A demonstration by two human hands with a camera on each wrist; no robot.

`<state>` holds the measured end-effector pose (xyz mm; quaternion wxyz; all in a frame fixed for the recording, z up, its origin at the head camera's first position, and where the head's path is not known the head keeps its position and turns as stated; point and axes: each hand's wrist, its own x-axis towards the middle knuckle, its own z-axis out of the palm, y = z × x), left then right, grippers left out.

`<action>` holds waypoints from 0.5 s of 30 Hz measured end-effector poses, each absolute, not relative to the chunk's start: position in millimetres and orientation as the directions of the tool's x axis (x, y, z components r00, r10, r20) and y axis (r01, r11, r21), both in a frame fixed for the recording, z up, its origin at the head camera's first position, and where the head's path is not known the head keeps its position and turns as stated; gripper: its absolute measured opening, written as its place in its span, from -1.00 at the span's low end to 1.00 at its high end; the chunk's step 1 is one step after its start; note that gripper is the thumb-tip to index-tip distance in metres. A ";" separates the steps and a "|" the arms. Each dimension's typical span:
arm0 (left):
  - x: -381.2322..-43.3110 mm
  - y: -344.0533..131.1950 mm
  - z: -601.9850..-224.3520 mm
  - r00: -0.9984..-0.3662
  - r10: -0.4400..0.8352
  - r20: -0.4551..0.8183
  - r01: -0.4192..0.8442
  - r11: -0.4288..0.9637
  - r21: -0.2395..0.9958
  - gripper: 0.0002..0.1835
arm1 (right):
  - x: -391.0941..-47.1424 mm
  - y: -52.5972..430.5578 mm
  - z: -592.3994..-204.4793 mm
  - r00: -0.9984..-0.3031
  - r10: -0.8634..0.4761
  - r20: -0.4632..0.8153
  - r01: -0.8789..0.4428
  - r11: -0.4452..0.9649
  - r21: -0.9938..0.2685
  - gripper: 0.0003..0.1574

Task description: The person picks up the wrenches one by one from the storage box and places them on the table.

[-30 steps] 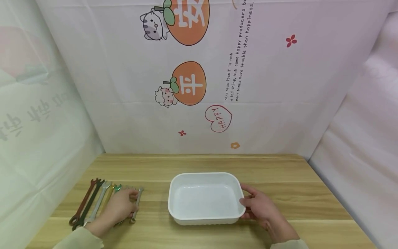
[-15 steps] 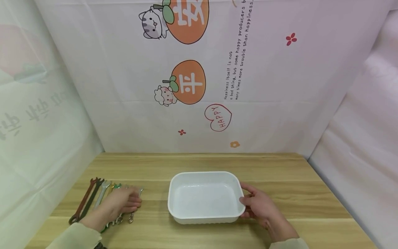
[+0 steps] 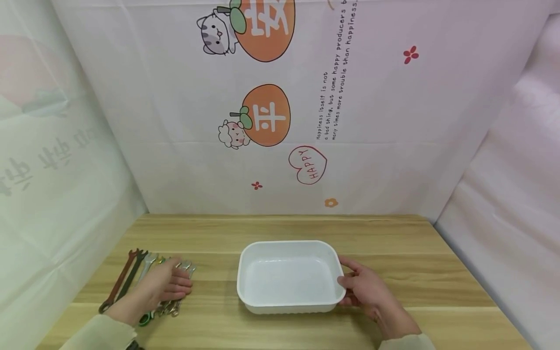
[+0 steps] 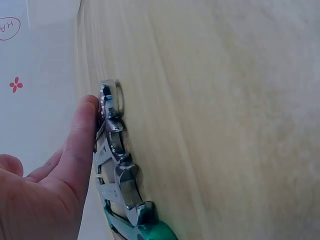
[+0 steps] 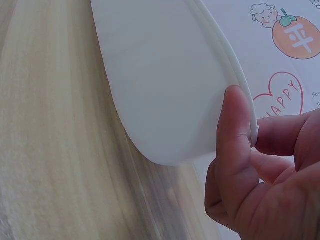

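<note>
A row of combination wrenches (image 3: 120,282) lies on the table at the left in the head view, in dark red, black, silver and other finishes. Across the right part of the row lies my left hand (image 3: 159,283), fingers nearly straight, hiding the middle of several wrenches. In the left wrist view, its fingers run along the silver wrenches (image 4: 106,152), touching the outermost one; a green wrench (image 4: 155,231) is nearest the camera. My right hand (image 3: 367,294) pinches the right rim of a white rectangular basin (image 3: 288,282), as the right wrist view also shows at the basin's wall (image 5: 165,85).
The wooden table (image 3: 393,243) has white printed cloth (image 3: 372,121) behind it and on both sides. Bare wood lies between the wrenches and the basin, and also behind and to the right of the basin.
My left hand has shifted slightly left and its fingers have straightened. The rightmost wrench has slid left, closer to its neighbours. The right hand and basin stay in place.
</note>
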<state>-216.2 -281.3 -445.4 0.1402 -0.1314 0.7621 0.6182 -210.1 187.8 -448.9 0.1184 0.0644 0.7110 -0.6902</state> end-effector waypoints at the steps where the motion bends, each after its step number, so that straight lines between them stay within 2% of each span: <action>1: -215.6 -281.2 -445.0 -0.927 -0.026 -0.375 -0.372 0.205 0.905 -0.20 | -209.9 188.0 -449.1 -0.964 -0.073 -0.257 0.255 0.040 -0.966 -0.25; 6: -213.9 -279.5 -440.8 -0.934 -0.022 -0.356 -0.353 0.214 0.911 -0.09 | -208.8 188.8 -449.3 -0.962 -0.088 -0.259 0.257 0.039 -0.966 -0.27; 9: -214.5 -275.7 -430.9 -0.958 0.049 -0.282 -0.256 0.289 0.922 -0.03 | -208.1 192.0 -444.7 -0.967 -0.087 -0.241 0.233 0.093 -0.968 -0.29; 11: -213.5 -268.5 -420.2 -0.976 0.121 -0.180 -0.106 0.458 0.883 -0.08 | -208.5 195.4 -436.8 -0.981 -0.061 -0.183 0.164 0.244 -0.956 -0.25; 12: -213.1 -262.5 -414.3 -0.981 0.155 -0.115 -0.007 0.567 0.824 -0.11 | -208.9 197.1 -431.9 -0.989 -0.046 -0.144 0.119 0.348 -0.930 -0.19; 14: -213.0 -246.5 -405.5 -0.983 0.185 0.002 0.144 0.758 0.636 -0.14 | -210.4 199.2 -421.1 -0.999 -0.006 -0.054 0.041 0.570 -0.820 -0.03; 15: -213.2 -236.6 -402.0 -0.982 0.179 0.051 0.179 0.829 0.529 -0.16 | -211.7 199.6 -416.4 -1.000 0.007 -0.004 0.008 0.669 -0.743 0.03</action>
